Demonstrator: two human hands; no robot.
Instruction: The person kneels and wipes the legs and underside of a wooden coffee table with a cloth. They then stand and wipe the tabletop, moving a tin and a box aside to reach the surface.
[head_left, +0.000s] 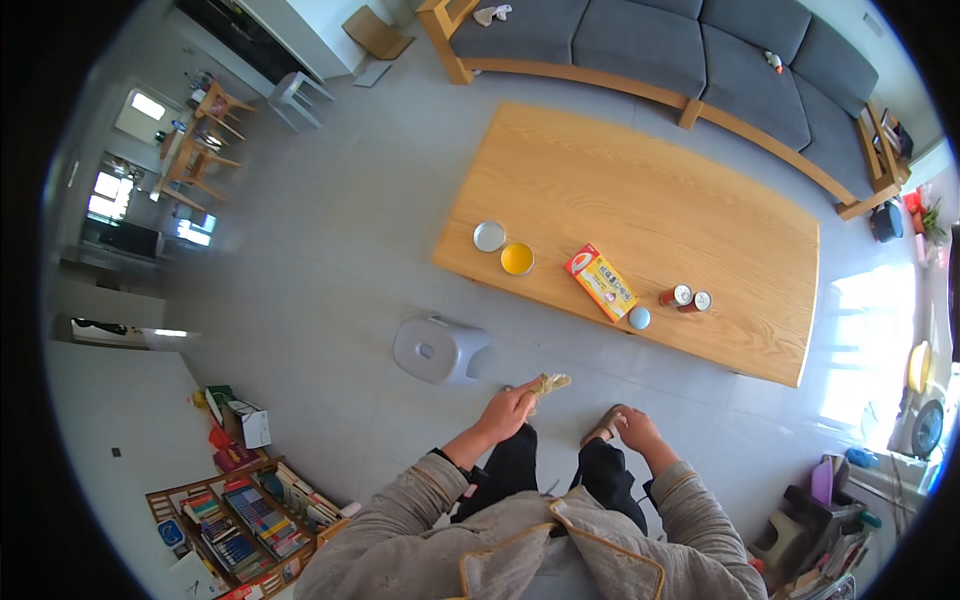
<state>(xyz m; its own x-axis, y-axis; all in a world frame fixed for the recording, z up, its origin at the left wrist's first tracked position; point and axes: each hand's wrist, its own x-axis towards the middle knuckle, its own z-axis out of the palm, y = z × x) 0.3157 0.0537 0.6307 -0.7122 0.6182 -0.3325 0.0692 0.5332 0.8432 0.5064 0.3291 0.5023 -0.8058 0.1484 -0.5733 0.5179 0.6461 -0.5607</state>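
My left hand (507, 411) grips a crumpled, yellowish-brown piece of cloth or paper (553, 385), held above the floor in front of my legs. Loosely curled beside my right leg is my right hand (636, 430); its palm side is hidden. On the wooden table (637, 195) before me, a round tin with a yellow inside or filling (517, 259) stands by a silvery round lid or dish (490, 236). A red and yellow printed box (602, 282) lies near the table's front edge, with a pale blue round object (639, 318) at its lower corner.
Two red drink cans (688, 298) stand toward the table's right end. A grey plastic stool (439, 349) is on the floor at the front left. Behind the table runs a grey cushioned sofa (637, 41). A bookshelf (247, 525) is at the lower left.
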